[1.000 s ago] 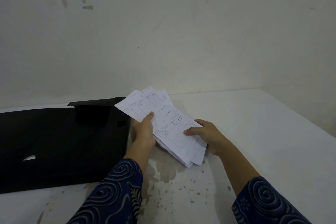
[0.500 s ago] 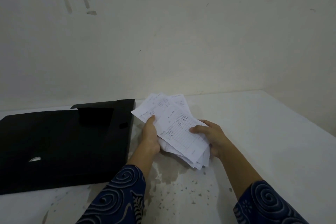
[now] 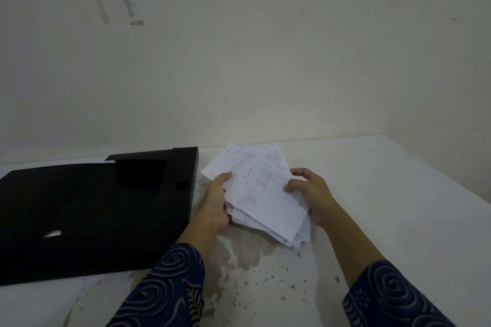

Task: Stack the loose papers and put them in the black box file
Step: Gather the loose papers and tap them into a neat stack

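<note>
White papers (image 3: 261,194): uneven stack, fanned toward 12 o'clock
Left hand (image 3: 216,203): clasping stack's 9 o'clock edge
Right hand (image 3: 312,195): clasping 3 o'clock edge
Black box file (image 3: 93,210): open, at 9 o'clock

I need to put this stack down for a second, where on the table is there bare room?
The widest bare patch is the table to the right of the right hand, out to its right edge. The stained strip between the sleeves is free too. Left is crowded: the black box file fills it, close beside the left hand and papers.

The papers (image 3: 261,191) beside the black box file (image 3: 93,210) bore handwritten marks and ruled tables, but none of it was legible.
</note>
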